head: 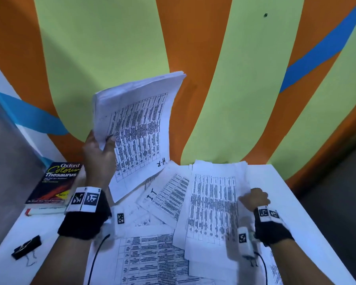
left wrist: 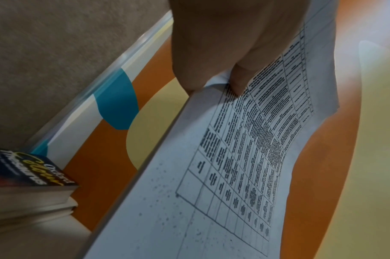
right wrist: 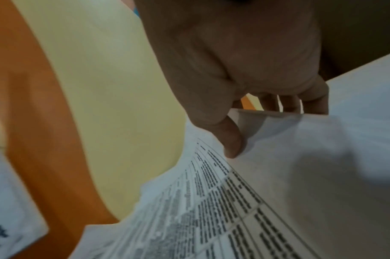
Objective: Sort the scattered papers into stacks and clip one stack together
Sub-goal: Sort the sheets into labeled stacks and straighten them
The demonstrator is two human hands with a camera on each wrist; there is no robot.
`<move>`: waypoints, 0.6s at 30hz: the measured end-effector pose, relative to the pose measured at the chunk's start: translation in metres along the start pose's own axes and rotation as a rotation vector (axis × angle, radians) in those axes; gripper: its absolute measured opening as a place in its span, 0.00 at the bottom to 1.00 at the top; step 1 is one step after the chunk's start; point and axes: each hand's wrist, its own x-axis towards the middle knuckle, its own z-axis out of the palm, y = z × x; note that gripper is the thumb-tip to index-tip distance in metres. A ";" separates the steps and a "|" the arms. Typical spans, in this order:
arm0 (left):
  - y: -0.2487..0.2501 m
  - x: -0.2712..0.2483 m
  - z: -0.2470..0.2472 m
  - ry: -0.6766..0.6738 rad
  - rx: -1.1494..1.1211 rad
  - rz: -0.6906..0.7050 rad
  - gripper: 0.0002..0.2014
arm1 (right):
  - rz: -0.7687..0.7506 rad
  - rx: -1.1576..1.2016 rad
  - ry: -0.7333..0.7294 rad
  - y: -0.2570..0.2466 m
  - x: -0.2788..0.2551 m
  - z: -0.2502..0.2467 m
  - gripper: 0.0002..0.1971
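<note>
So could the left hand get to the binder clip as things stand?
Probably not yet. The left hand is raised, gripping a stack of papers. The clip lies uncovered on the table's near-left corner, so the path looks free once the stack is set down.

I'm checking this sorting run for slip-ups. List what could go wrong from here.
The left hand grips the raised stack only at one edge, so sheets may fan out or slip. The right hand pinches a lifted sheet overlapping other loose papers, which could drag along. The binder clip lies far from both hands.
</note>
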 end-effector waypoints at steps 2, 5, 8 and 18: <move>0.000 -0.002 0.006 -0.035 -0.017 0.001 0.15 | -0.052 -0.016 -0.015 0.003 0.001 -0.001 0.17; -0.001 -0.003 0.011 -0.068 -0.032 -0.006 0.14 | -0.130 0.067 -0.075 0.006 0.003 -0.005 0.11; 0.001 -0.004 0.012 -0.059 -0.029 -0.008 0.13 | -0.176 0.110 0.041 0.003 0.005 -0.009 0.10; 0.000 -0.009 0.010 -0.067 0.026 -0.027 0.13 | -0.764 0.252 0.214 -0.020 -0.039 -0.091 0.18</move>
